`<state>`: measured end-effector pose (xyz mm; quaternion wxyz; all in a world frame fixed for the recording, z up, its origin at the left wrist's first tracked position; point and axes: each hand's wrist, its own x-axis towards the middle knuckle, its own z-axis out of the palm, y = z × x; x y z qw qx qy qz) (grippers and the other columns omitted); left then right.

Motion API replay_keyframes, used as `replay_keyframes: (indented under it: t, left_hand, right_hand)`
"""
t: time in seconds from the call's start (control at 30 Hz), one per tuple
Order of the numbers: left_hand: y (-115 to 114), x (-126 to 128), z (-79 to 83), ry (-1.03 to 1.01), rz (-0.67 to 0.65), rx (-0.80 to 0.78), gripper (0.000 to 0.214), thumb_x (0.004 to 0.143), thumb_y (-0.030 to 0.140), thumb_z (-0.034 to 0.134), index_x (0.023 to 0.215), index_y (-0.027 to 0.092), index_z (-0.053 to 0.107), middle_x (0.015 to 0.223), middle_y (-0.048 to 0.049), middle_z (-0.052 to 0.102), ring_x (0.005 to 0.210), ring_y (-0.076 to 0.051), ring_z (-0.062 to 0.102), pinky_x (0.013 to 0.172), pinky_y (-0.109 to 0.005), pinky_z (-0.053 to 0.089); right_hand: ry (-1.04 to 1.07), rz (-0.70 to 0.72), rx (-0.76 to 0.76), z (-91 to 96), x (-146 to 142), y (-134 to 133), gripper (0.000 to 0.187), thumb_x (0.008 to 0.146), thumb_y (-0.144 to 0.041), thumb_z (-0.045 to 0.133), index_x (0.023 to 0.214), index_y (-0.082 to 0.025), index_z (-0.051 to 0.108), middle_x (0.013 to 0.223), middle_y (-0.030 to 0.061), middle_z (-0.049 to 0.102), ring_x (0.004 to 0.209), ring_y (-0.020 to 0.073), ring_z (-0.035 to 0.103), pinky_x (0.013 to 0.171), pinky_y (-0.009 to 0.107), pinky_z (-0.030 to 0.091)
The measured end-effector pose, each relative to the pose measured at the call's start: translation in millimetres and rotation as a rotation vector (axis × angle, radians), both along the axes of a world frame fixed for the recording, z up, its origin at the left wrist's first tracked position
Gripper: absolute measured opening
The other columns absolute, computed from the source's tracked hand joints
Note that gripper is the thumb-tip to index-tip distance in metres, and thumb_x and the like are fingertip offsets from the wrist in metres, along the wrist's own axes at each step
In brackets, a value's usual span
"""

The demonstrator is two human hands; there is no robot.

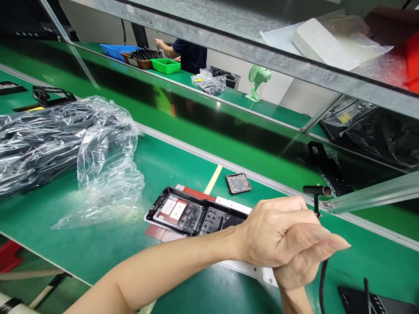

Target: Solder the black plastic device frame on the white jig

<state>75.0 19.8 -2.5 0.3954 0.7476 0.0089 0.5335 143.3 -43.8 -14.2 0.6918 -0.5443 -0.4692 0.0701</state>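
My left hand (pixel 278 231) reaches across from the lower left and is closed into a fist. My right hand (pixel 304 268) comes up from the bottom edge and is tucked under it, fingers pressed together. Both are wrapped round a thin black tool (pixel 317 192) whose small cylindrical head sticks out above the fist. Its black cable (pixel 322 283) hangs below the hands. Just left of the hands, a black plastic housing (pixel 196 213) lies open side up on a white and red plate (pixel 242 267). A small black tray of screws (pixel 238 183) sits behind it.
Crumpled clear plastic bags (pixel 104 165) with dark parts lie at the left on the green bench (pixel 98 248). A black bracket (pixel 327 170) and an aluminium rail (pixel 369 196) are at the right. Another person (pixel 190 52) works at the far bench near coloured bins (pixel 165 65) and a small fan (pixel 258 78).
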Motion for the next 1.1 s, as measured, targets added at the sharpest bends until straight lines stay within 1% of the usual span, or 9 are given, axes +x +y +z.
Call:
replay_keyframes:
  t: [0.1, 0.27, 0.47, 0.6, 0.7, 0.8, 0.9, 1.0, 1.1]
  left_hand:
    - [-0.2, 0.5, 0.2, 0.024, -0.003, -0.006, 0.057, 0.111, 0.046, 0.031, 0.092, 0.016, 0.075, 0.079, -0.0041, 0.072, 0.078, -0.015, 0.062, 0.075, -0.029, 0.054]
    - [-0.1, 0.1, -0.5, 0.033, -0.001, -0.020, 0.058, 0.111, 0.048, 0.031, 0.092, 0.016, 0.075, 0.081, -0.0037, 0.073, 0.079, -0.015, 0.063, 0.075, -0.028, 0.054]
    - [-1.4, -0.6, -0.6, 0.082, -0.003, -0.032, 0.056, 0.110, 0.050, 0.033, 0.096, 0.018, 0.077, 0.080, -0.0038, 0.072, 0.080, -0.016, 0.062, 0.075, -0.029, 0.054]
    - [-2.1, -0.2, -0.7, 0.099, -0.006, -0.037, 0.060, 0.110, 0.051, 0.029, 0.097, 0.018, 0.077, 0.081, -0.0043, 0.072, 0.080, -0.016, 0.062, 0.075, -0.029, 0.054]
    - [-1.6, -0.1, 0.0, 0.079, 0.001, -0.032, 0.063, 0.110, 0.052, 0.027, 0.097, 0.017, 0.078, 0.080, -0.0048, 0.072, 0.078, -0.016, 0.062, 0.073, -0.028, 0.053]
    - [-1.2, 0.0, 0.6, 0.063, 0.003, -0.018, 0.062, 0.110, 0.051, 0.027, 0.096, 0.017, 0.077, 0.080, -0.0049, 0.071, 0.078, -0.016, 0.062, 0.072, -0.028, 0.053]
    - [-1.1, 0.7, 0.7, 0.065, 0.011, -0.003, 0.063, 0.110, 0.051, 0.027, 0.093, 0.016, 0.076, 0.078, -0.0044, 0.071, 0.078, -0.016, 0.062, 0.073, -0.028, 0.052]
    - [-1.1, 1.7, 0.5, 0.037, 0.020, 0.017, 0.061, 0.111, 0.049, 0.028, 0.092, 0.016, 0.076, 0.079, -0.0039, 0.072, 0.077, -0.015, 0.062, 0.073, -0.028, 0.052]
    - [-1.0, 1.8, 0.6, 0.022, 0.013, 0.025, 0.063, 0.111, 0.049, 0.026, 0.092, 0.016, 0.076, 0.078, -0.0033, 0.072, 0.076, -0.015, 0.061, 0.072, -0.028, 0.052]
  right_hand:
    - [0.027, 0.012, -0.010, -0.8, 0.1, 0.0, 0.063, 0.101, -0.065, 0.035, 0.057, -0.021, 0.044, 0.058, -0.0022, 0.039, 0.054, 0.0128, 0.038, 0.047, 0.028, 0.039]
    - [0.044, 0.009, -0.002, 1.9, -0.5, 0.4, 0.063, 0.099, -0.066, 0.038, 0.057, -0.020, 0.045, 0.057, -0.0027, 0.038, 0.052, 0.0119, 0.034, 0.045, 0.028, 0.037]
    - [0.054, 0.007, -0.013, 2.5, -1.8, -0.8, 0.063, 0.100, -0.066, 0.038, 0.057, -0.020, 0.043, 0.057, -0.0015, 0.043, 0.052, 0.0125, 0.040, 0.046, 0.030, 0.033]
    - [0.071, -0.002, -0.022, 1.0, -2.2, -1.6, 0.062, 0.100, -0.066, 0.039, 0.058, -0.020, 0.044, 0.058, -0.0017, 0.044, 0.052, 0.0126, 0.041, 0.048, 0.030, 0.033]
    - [0.095, 0.019, -0.040, 0.7, -2.1, -1.7, 0.064, 0.099, -0.069, 0.037, 0.057, -0.021, 0.046, 0.060, 0.0001, 0.046, 0.057, 0.0146, 0.044, 0.052, 0.031, 0.035]
    - [0.109, 0.009, -0.028, 0.2, -1.7, -1.9, 0.064, 0.097, -0.070, 0.039, 0.057, -0.021, 0.046, 0.060, -0.0001, 0.044, 0.060, 0.0153, 0.044, 0.054, 0.032, 0.036]
    - [0.119, 0.002, -0.026, -0.9, -1.6, -2.5, 0.064, 0.096, -0.071, 0.042, 0.056, -0.021, 0.047, 0.060, 0.0001, 0.044, 0.061, 0.0157, 0.043, 0.055, 0.032, 0.036]
    - [0.124, 0.013, -0.039, -1.7, -2.1, -2.8, 0.064, 0.096, -0.071, 0.039, 0.058, -0.022, 0.050, 0.062, 0.0014, 0.048, 0.063, 0.0174, 0.046, 0.057, 0.034, 0.038]
    - [0.109, 0.011, -0.042, -1.2, -2.9, -2.8, 0.064, 0.098, -0.070, 0.037, 0.058, -0.022, 0.049, 0.062, 0.0015, 0.049, 0.062, 0.0175, 0.047, 0.055, 0.034, 0.037]
